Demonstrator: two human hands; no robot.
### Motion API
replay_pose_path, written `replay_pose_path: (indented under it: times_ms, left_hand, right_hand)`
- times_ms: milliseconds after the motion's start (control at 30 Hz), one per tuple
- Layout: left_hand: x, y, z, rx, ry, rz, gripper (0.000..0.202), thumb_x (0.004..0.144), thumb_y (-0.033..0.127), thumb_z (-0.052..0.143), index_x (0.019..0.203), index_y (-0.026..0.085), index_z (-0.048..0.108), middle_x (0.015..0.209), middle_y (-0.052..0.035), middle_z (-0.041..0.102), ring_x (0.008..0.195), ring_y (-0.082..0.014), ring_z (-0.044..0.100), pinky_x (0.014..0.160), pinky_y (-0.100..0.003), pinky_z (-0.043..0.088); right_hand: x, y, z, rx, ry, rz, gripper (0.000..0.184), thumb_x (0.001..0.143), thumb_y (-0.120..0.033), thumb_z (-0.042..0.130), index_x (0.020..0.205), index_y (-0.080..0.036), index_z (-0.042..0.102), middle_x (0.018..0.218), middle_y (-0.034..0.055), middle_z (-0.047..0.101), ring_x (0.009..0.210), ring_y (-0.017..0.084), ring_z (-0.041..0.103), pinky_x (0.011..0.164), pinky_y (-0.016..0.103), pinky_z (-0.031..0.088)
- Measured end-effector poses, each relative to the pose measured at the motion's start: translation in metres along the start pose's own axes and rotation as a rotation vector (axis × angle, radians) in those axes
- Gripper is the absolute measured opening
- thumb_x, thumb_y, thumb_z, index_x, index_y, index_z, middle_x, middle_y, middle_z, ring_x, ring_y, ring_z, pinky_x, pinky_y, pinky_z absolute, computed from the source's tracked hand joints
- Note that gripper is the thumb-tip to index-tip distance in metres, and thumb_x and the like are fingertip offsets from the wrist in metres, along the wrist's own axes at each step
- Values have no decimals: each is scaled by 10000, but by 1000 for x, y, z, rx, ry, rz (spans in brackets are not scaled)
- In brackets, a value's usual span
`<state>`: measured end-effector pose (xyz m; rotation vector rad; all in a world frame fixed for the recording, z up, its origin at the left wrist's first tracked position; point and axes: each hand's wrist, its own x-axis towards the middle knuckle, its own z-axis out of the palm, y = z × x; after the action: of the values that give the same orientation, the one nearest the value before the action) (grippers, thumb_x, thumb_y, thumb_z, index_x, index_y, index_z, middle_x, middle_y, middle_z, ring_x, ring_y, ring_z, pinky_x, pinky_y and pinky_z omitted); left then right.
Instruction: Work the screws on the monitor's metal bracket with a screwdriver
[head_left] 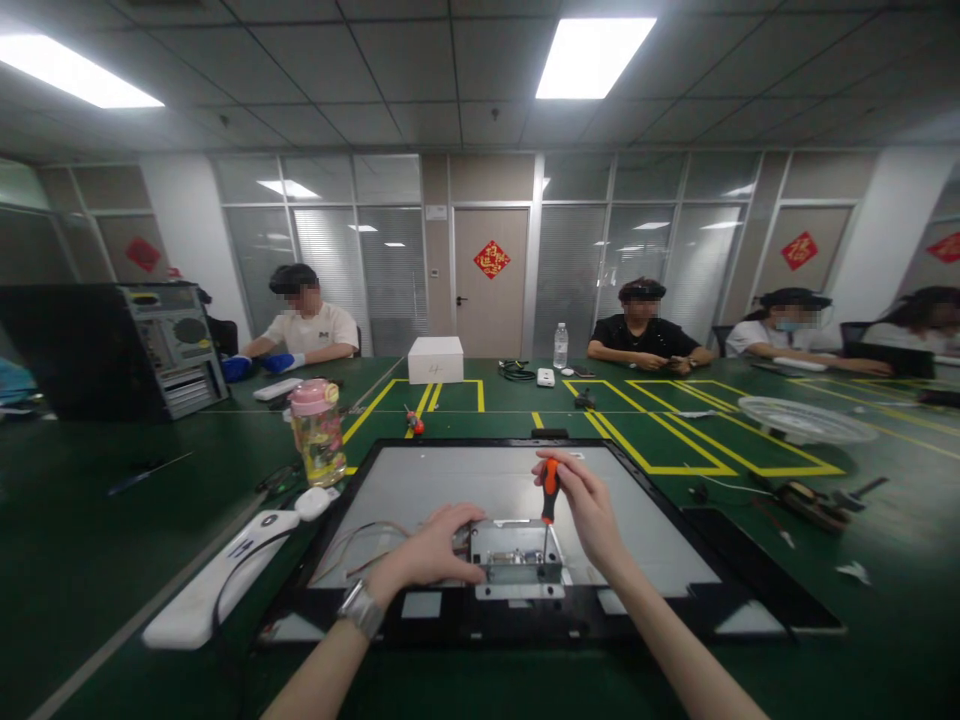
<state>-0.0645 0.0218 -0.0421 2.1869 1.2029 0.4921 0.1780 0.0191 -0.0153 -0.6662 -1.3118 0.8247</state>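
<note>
My right hand (589,510) grips a screwdriver (550,488) by its orange and black handle. The screwdriver stands upright, its shaft pointing down to the right part of a metal bracket (519,574) that carries a small circuit board. Against the bracket's left side rests my left hand (435,545), thumb and fingers apart. Both hands are over a large flat display panel (630,510), grey with a black frame, lying on the table. Thin loose wires (352,540) run across the panel left of the bracket. The exact contact of the screwdriver tip is too small to tell.
A white power bank (217,580) with a cable and a pink-lidded bottle (318,435) stand left of the panel. A computer case (112,350) is farther left. A black slab (761,570) lies at the right. Several people sit across the green table (420,690).
</note>
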Motion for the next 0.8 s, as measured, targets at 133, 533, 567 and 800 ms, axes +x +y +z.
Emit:
replay_pose_path:
  times_ms: [133, 533, 567, 800]
  left_hand:
    - [0, 1, -1, -2, -2, 12, 743, 586, 326, 808, 1268, 211, 537, 1364, -74, 496, 1282, -287, 404, 1109, -373, 272]
    - [0, 2, -1, -1, -4, 15, 735, 592, 336, 803, 1266, 212, 537, 1372, -77, 491, 1289, -292, 401, 1122, -389, 252]
    - [0, 1, 0, 0, -2, 12, 737, 589, 333, 803, 1266, 212, 538, 1369, -76, 493, 1285, -291, 404, 1117, -388, 262]
    - [2, -6, 2, -2, 2, 21, 760, 577, 343, 815, 1270, 194, 542, 1364, -93, 494, 1272, -298, 410, 1111, -392, 264]
  right_hand:
    - [0, -1, 1, 27, -8, -4, 263, 852, -390, 574, 965, -191, 706, 806, 55, 690, 739, 215, 621, 735, 361, 490]
    - [1, 3, 0, 51, -1, 9, 268, 866, -356, 541, 989, -178, 698, 825, 63, 696, 736, 219, 623, 737, 367, 477]
    - [1, 3, 0, 40, -3, 3, 273, 865, -366, 544, 991, -178, 697, 829, 64, 698, 739, 220, 624, 736, 368, 478]
    - [-1, 0, 2, -63, 8, -41, 276, 831, -428, 607, 957, -207, 712, 794, 51, 693, 748, 217, 618, 709, 344, 483]
